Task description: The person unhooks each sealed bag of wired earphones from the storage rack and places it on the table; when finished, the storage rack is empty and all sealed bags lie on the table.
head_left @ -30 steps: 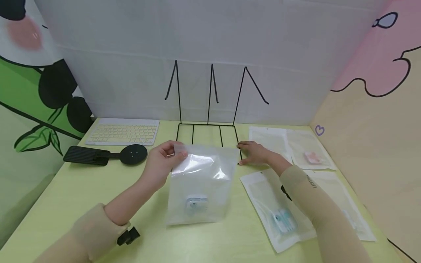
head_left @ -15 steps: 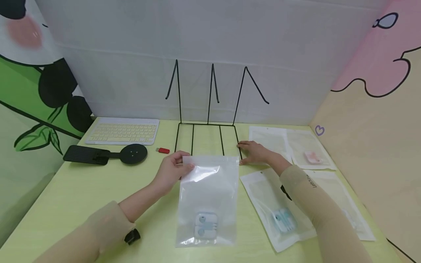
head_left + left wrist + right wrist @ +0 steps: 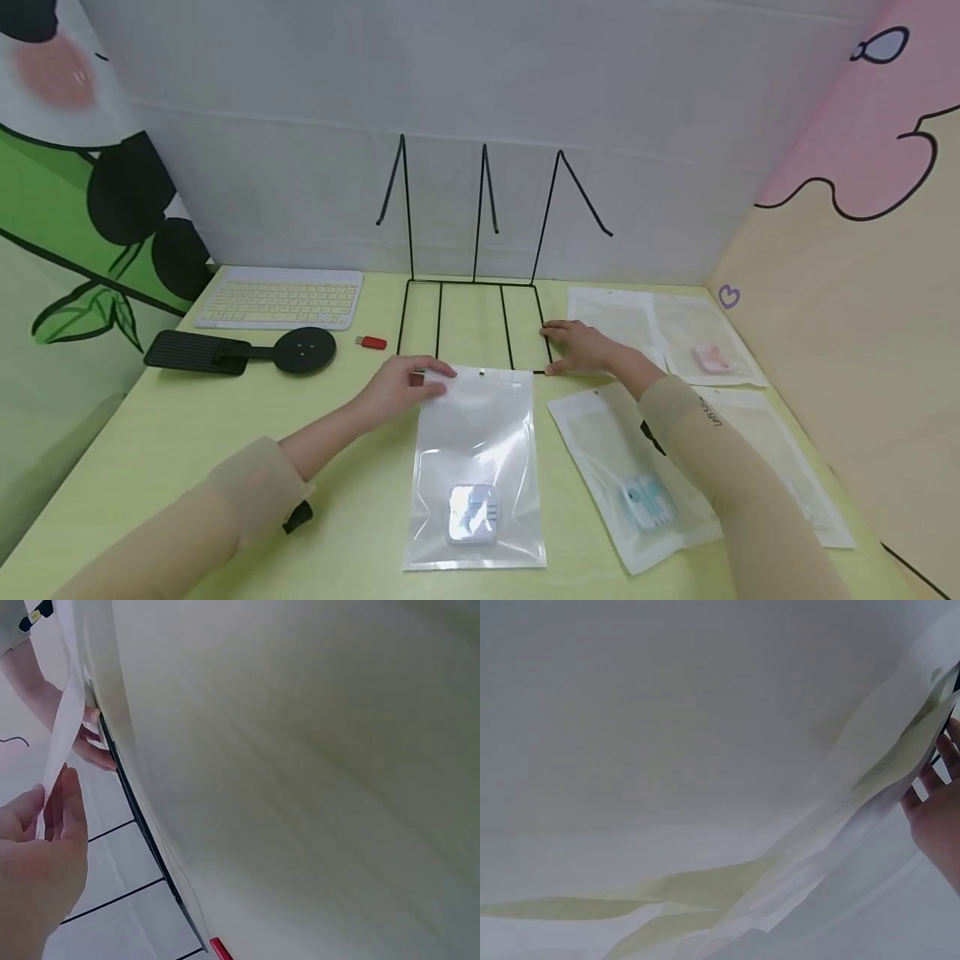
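Observation:
My left hand [image 3: 397,385] pinches the top left corner of a clear zip bag [image 3: 480,425] between thumb and fingers; in the left wrist view the bag's edge [image 3: 66,727] passes between them. The bag lies face up on the near table, its hang hole at the top. A white earphone case [image 3: 472,514] sits near its bottom. My right hand [image 3: 581,347] rests on the right side rail of a black wire rack [image 3: 472,283], with fairly straight fingers and the thumb at the front corner. The bag's top meets the rack's front bar, partly hiding it.
Several more zip bags [image 3: 600,425] lie to the right; one holds earphones [image 3: 648,502], another a pink item [image 3: 712,359]. On the left are a white keyboard [image 3: 281,298], a black folding stand [image 3: 240,350] and a red USB stick [image 3: 371,342]. Three bent prongs [image 3: 484,192] rise from the rack's back.
My left hand has moved right and nearer with the bag, which went from tilted to flatter on the table. The USB stick and the rack's front bar came into view. My right hand stayed put.

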